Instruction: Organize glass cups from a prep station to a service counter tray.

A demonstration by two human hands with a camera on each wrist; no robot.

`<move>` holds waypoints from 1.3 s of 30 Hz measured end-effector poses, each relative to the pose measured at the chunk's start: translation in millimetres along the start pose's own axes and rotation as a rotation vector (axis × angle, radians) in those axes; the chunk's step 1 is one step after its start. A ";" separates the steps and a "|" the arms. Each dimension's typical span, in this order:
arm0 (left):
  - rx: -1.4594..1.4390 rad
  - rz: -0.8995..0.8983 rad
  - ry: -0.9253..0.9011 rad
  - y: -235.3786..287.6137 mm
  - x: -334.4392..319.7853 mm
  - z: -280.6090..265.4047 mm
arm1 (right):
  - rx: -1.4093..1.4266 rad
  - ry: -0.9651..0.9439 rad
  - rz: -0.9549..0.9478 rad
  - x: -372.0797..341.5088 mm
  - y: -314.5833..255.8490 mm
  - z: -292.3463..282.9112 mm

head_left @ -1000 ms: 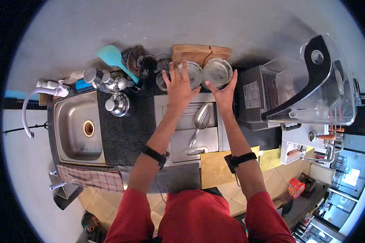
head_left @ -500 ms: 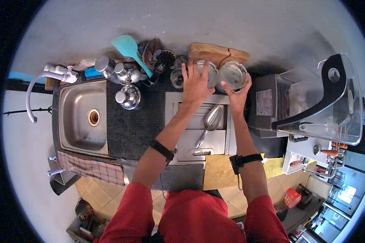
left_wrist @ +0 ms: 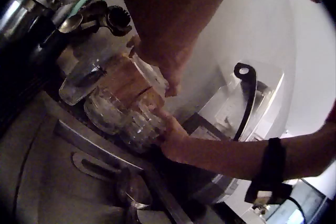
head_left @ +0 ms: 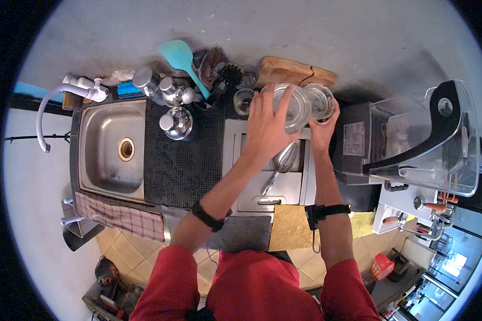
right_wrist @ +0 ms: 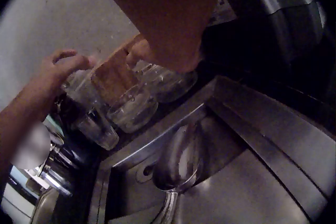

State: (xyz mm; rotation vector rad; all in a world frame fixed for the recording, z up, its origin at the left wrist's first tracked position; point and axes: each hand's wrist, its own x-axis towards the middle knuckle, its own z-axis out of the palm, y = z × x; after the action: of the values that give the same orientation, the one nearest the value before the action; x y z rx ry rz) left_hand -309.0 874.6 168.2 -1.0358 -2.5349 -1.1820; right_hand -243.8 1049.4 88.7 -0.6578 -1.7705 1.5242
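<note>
Work looks partway along in front of the wooden board (head_left: pixel 284 69), where a person in red (head_left: pixel 254 286) handles clear glassware with bare hands. The left hand (head_left: pixel 268 127) grips a round glass dish (head_left: pixel 293 108), apparently raised off the bench (head_left: pixel 356 195), just in front of the board. The right hand (head_left: pixel 322 128) has its fingers and thumb around a glass bowl (head_left: pixel 321 100) in front of the board's right end; whether that bowl rests on the bench or is slightly lifted cannot be told.

Done so far, by the look of it: both hands have their holds, and the dish is up. Left over: neither piece has been let go or set down away from the board. A low bowl (right_wrist: pixel 133 111), clearest from the right wrist, stands untouched in front of the board, and a glass tumbler (head_left: pixel 243 101) stands untouched just left of it.

Farther in front of the board, a metal scoop (head_left: pixel 286 159) lies on a steel panel (head_left: pixel 289 188), touched by neither hand. Well to the board's left are a steel shaker (head_left: pixel 178 123) and a turquoise spatula (head_left: pixel 177 53); to its right, a clear-covered machine (head_left: pixel 353 139).
</note>
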 end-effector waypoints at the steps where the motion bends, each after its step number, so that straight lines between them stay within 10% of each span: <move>1: 0.001 0.000 0.000 4.0 -6.5 -9.2 | -0.009 -0.006 -0.043 1.2 1.5 -0.5; 22: -0.320 -0.309 -0.021 -44.4 -141.2 -85.9 | -0.105 0.056 -0.065 -7.9 -27.6 -9.2; 39: -0.289 -0.285 0.034 -6.2 -174.7 -124.3 | 0.339 -0.290 0.064 -169.2 -82.2 -14.0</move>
State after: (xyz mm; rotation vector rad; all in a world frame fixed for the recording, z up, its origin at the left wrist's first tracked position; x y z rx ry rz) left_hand -199.7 690.3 177.1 -0.7096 -2.6006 -1.6648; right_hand -121.6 915.1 140.0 -0.3401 -1.6450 1.9869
